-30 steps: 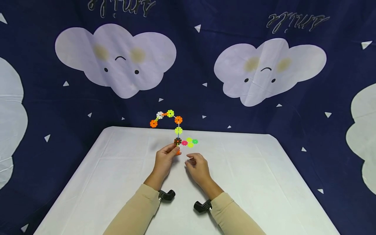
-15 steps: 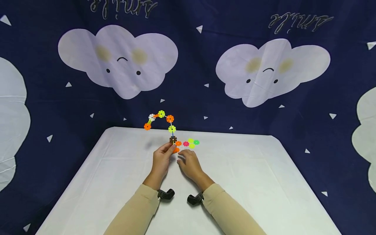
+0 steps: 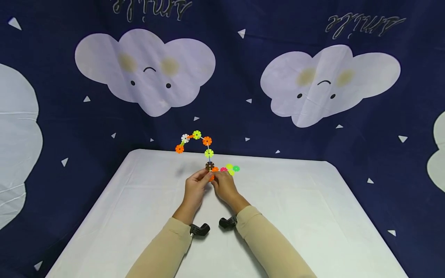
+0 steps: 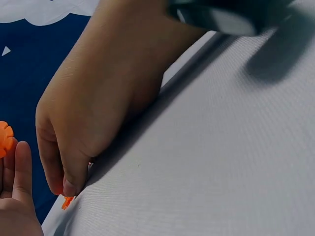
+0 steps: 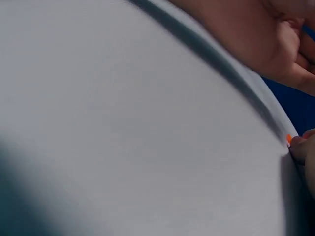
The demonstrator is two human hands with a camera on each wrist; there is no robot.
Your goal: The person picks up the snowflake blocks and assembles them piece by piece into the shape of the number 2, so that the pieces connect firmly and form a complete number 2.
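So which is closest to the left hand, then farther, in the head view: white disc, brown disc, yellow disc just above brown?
1. Brown disc, just above the left hand
2. Yellow disc, just above brown
3. White disc, upper left

My left hand (image 3: 195,189) pinches the snowflake-disc chain (image 3: 209,153) near its lower end, by an orange disc (image 3: 211,178). It rises through a dark brown disc (image 3: 209,166), then arches leftward through yellow-green, orange and white ones to a hanging orange tip (image 3: 179,149). My right hand (image 3: 226,188) is just right of it, by another orange disc (image 3: 216,169); I cannot tell whether that joins on.
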